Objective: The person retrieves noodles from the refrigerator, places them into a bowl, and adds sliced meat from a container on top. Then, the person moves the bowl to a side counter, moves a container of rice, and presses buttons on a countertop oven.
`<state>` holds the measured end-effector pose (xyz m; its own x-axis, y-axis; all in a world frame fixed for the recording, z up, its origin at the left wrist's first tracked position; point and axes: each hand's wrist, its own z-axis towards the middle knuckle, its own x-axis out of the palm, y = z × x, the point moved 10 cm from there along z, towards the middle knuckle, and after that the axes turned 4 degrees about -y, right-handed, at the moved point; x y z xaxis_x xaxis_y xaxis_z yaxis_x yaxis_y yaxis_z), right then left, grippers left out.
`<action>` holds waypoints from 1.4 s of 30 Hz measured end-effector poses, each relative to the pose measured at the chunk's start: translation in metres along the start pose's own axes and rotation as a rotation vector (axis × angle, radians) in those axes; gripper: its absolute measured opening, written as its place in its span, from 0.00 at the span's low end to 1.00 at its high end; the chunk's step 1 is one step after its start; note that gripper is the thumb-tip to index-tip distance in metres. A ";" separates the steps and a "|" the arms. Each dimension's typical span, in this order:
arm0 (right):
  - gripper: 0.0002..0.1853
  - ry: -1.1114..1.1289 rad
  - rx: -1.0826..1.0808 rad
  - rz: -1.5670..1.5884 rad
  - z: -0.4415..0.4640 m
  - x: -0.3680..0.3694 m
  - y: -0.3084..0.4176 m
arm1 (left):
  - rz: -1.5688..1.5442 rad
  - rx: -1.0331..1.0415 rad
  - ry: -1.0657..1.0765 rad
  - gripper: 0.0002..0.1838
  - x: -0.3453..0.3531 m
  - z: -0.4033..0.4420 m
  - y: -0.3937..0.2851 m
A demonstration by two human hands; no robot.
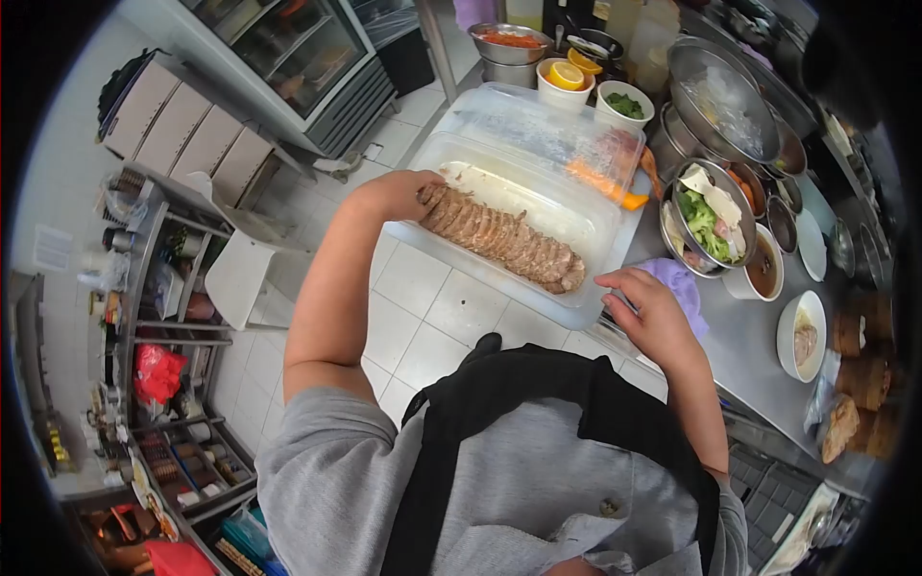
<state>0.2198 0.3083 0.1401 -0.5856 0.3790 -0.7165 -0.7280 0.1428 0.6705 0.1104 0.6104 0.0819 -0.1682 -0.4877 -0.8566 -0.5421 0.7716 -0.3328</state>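
A long row of sliced cooked meat lies in a clear plastic container. At the left end of the row, my left hand is curled against the meat, its fingertips mostly hidden. My right hand hovers beside the container's right corner, fingers apart and holding nothing. Behind the container lies a translucent lid, with orange strips showing near its right side.
On the steel counter at right stand a bowl of broccoli, a broth bowl, and a white bowl. A purple cloth lies near my right hand. Cups of orange slices and greens stand behind.
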 end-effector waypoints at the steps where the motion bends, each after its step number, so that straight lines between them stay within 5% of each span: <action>1: 0.13 -0.013 -0.019 0.005 -0.001 -0.001 0.003 | 0.023 0.011 0.003 0.34 -0.003 -0.003 -0.003; 4: 0.13 -0.010 -0.017 -0.019 -0.006 0.001 -0.002 | -0.020 0.186 -0.082 0.34 0.002 0.014 0.014; 8: 0.12 0.028 -0.038 0.050 -0.002 0.010 0.004 | -0.082 0.097 -0.108 0.27 -0.004 0.013 0.005; 13: 0.13 0.022 -0.111 0.040 0.037 0.037 0.026 | 0.111 0.305 -0.297 0.24 -0.004 0.007 -0.031; 16: 0.16 -0.107 -0.300 0.210 0.075 0.063 0.046 | 0.192 0.101 -0.454 0.22 -0.006 0.010 -0.014; 19: 0.20 -0.024 -0.017 0.509 0.121 0.104 0.036 | 0.155 0.176 -0.560 0.21 -0.010 0.008 -0.002; 21: 0.21 -0.052 0.035 0.560 0.152 0.141 0.028 | -0.315 0.027 -0.585 0.20 -0.023 -0.013 0.008; 23: 0.27 -0.282 0.022 0.494 0.171 0.152 0.020 | -0.343 0.020 -0.598 0.19 -0.028 -0.028 0.001; 25: 0.29 -0.257 0.008 0.535 0.164 0.131 0.051 | -1.003 0.238 -0.603 0.18 -0.029 -0.037 -0.001; 27: 0.31 -0.218 -0.010 0.582 0.165 0.132 0.062 | -1.012 0.225 -0.618 0.19 -0.032 -0.049 -0.023; 29: 0.32 -0.450 -0.133 0.506 0.165 0.120 0.066 | -1.092 0.296 -0.618 0.22 -0.033 -0.054 -0.028; 30: 0.29 -0.388 -0.054 0.762 0.160 0.116 0.061 | -1.135 0.288 -0.580 0.25 -0.030 -0.054 -0.029; 32: 0.29 -0.469 -0.131 0.794 0.171 0.130 0.045 | -1.055 0.232 -0.579 0.25 -0.032 -0.059 -0.039; 33: 0.29 -0.134 0.128 1.080 0.160 0.133 0.054 | -0.972 0.175 -0.577 0.26 -0.035 -0.067 -0.043; 35: 0.27 -0.109 -0.018 1.325 0.173 0.152 0.052 | -0.996 0.110 -0.589 0.25 -0.035 -0.064 -0.037; 37: 0.23 -0.076 -0.081 1.223 0.170 0.151 0.049 | -1.041 0.166 -0.569 0.24 -0.034 -0.059 -0.034; 39: 0.17 0.027 0.194 1.172 0.158 0.155 0.044 | -0.998 0.168 -0.543 0.23 -0.035 -0.060 -0.033; 42: 0.17 -0.004 0.150 1.410 0.154 0.144 0.055 | -1.001 0.163 -0.549 0.24 -0.033 -0.055 -0.025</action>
<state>0.1504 0.5118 0.1033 -0.7770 0.2858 0.5609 0.5016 -0.2572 0.8260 0.0841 0.5842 0.1400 0.6796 -0.6990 -0.2227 -0.1110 0.2021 -0.9731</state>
